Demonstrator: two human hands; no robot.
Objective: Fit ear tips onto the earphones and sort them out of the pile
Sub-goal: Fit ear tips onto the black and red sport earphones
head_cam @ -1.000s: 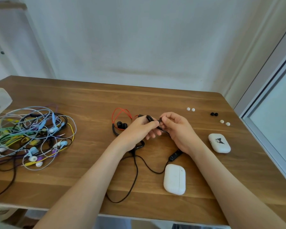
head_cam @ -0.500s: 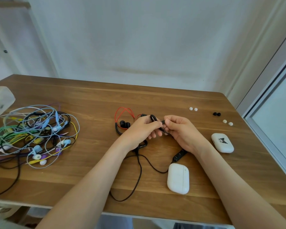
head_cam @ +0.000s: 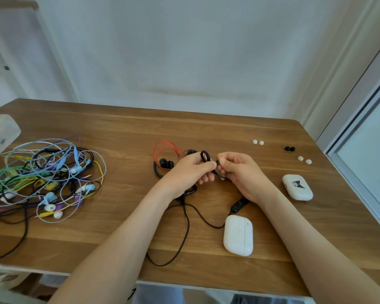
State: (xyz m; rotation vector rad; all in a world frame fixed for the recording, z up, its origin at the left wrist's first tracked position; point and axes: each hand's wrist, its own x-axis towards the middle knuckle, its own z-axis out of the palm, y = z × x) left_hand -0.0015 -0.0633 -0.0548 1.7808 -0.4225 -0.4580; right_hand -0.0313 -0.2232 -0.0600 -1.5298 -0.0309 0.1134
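**A:** What does the head view show?

**B:** Just above the smooth white pill-shaped plastic case (head_cam: 238, 234), which is closed so its contents are hidden, a black rubbery ear-hook earphone (head_cam: 205, 155) is held off the wood-grain table (head_cam: 123, 132). The left hand (head_cam: 191, 170) pinches its looped hook. The right hand (head_cam: 242, 174) curls its fingertips (head_cam: 225, 166) tight around the bud end.

**A:** And the pile?

**B:** Far left of that case lies a tangle of glossy coloured wired earphones (head_cam: 46, 174). Up and right of the case sit small round loose ear tips (head_cam: 255, 141), white and black

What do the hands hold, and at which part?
A black earphone: left hand at its ear hook, right hand at the bud end.
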